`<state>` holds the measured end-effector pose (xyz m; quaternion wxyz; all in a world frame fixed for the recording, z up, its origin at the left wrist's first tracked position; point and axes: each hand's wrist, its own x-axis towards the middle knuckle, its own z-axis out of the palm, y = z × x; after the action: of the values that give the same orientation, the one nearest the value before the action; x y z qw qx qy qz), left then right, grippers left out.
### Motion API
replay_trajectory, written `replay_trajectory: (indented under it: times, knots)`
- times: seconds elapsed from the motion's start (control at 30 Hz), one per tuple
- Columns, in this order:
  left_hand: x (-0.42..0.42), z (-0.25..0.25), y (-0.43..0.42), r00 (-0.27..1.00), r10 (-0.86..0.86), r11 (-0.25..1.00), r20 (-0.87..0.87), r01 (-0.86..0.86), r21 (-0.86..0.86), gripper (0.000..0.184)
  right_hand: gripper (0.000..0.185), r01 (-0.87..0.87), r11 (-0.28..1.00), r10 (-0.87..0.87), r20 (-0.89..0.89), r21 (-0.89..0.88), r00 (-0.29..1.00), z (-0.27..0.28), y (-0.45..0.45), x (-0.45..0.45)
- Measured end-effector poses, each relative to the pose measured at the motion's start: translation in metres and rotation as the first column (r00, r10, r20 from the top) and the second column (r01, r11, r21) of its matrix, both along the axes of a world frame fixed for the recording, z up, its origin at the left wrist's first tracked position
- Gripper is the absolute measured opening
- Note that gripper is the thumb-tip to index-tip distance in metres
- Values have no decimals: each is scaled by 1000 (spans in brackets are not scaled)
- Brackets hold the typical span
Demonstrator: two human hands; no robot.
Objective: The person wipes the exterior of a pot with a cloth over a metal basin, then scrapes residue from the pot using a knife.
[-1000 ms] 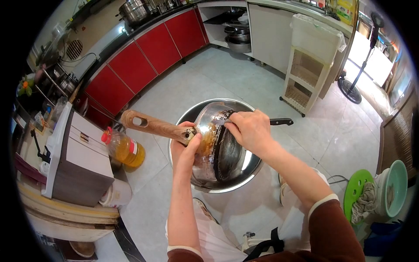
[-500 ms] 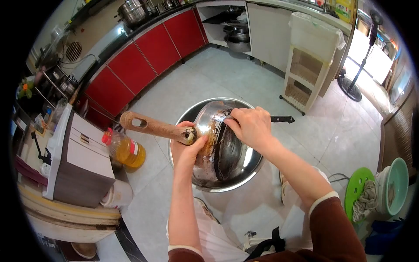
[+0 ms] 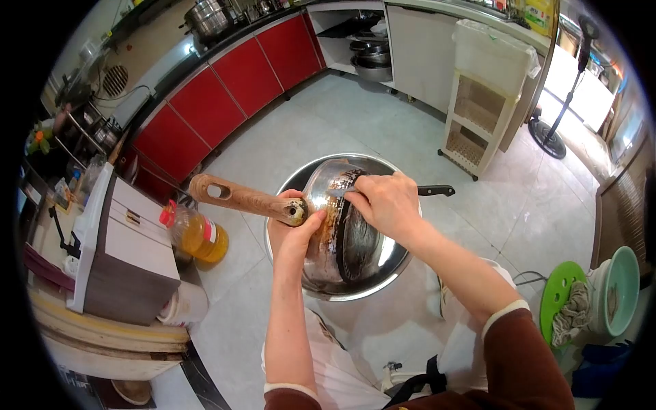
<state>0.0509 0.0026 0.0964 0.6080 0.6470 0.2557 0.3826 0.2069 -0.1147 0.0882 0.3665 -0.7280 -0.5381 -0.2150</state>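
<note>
Left hand clasps pan, right hand grips knife, over a basin on floor tiles; cabinets far left.

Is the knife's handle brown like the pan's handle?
No, the knife's handle is black, while the pan's handle is brown.

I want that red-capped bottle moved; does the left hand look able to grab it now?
Probably not: the left hand is busy holding the pan, whose wooden handle sticks out on the side of the red-capped bottle.
</note>
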Motion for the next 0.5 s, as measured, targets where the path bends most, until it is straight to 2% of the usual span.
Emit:
replay_trajectory:
  times: [0.1, 0.23, 0.4, 0.5]
  knots:
    - [-2, -3, 1, 1000, 13, 1000, 3, -13, 1, 38, 21, 45, 999, -45, 2, 22, 999, -2, 3, 4]
    - [0, -2, 0, 1000, 20, 1000, 3, -20, -6, 40, 23, -11, 1000, 11, 3, -26, 1000, -2, -3, -5]
    - [-2, -2, -1, 1000, 22, 999, 14, -22, -29, 41, 24, 34, 999, -34, -8, 1, 999, -1, 1, 1]
    - [1, -2, 0, 999, 17, 1000, 27, -16, -20, 41, 24, -20, 997, 18, -17, -74, 1000, 1, -4, -9]
